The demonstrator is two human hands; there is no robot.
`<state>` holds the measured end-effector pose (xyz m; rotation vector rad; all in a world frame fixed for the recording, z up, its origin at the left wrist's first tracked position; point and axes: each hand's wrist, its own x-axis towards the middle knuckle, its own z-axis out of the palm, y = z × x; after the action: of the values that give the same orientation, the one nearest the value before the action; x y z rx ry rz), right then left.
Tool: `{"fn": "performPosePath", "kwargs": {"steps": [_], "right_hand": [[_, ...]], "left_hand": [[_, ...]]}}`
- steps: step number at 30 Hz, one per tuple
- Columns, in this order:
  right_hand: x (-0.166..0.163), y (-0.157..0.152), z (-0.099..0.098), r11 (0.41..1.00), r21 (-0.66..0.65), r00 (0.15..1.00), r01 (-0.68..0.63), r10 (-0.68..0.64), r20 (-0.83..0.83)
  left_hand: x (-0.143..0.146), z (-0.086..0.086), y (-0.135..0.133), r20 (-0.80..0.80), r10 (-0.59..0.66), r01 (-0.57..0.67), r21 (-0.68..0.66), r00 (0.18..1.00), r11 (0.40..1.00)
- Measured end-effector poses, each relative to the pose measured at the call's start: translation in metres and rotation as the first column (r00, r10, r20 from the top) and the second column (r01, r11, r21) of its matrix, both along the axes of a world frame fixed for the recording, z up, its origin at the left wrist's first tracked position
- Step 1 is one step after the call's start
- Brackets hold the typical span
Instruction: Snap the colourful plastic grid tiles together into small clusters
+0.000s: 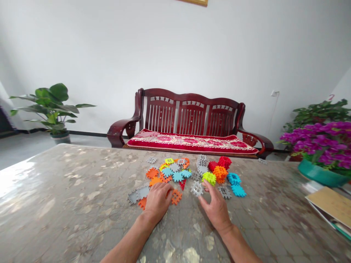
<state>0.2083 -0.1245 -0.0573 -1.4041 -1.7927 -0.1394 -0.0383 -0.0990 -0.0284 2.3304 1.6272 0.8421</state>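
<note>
Between the thumb and fingers of my right hand (215, 208) is a light grey window-shaped interlocking tile (196, 188), held at its right edge. Just beyond those fingertips lies a lime-green block of joined tiles (208, 178). My left hand (158, 201) rests low over the loose tiles, fingers curled down; whatever is under them is hidden. Around it are an orange tile (142, 203), grey tiles (142, 190) and an orange window tile (176, 196). A red triangular tile (182, 184) lies between both hands, farther off.
Beyond my hands lie turquoise tiles (177, 176), an orange cube (220, 174), red blocks (225, 162) and blue pieces (238, 190). Purple flowers in a teal pot (323, 173) and a brown notebook (331, 204) occupy the table's right side. A wooden bench (192, 113) stands behind the table (82, 204).
</note>
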Motion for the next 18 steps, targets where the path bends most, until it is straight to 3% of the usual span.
{"fn": "performPosePath", "kwargs": {"steps": [10, 18], "right_hand": [[-0.005, -0.003, 0.005, 0.986, -0.165, 1.000, -0.012, 0.014, 0.012], [-0.011, -0.006, 0.015, 0.972, -0.236, 0.989, 0.006, 0.030, 0.147]], "left_hand": [[0.000, -0.004, 0.002, 0.005, -0.036, 0.036, 0.029, 0.999, 0.999], [0.000, -0.005, 0.002, -0.008, -0.041, 0.041, 0.033, 0.999, 0.999]]}}
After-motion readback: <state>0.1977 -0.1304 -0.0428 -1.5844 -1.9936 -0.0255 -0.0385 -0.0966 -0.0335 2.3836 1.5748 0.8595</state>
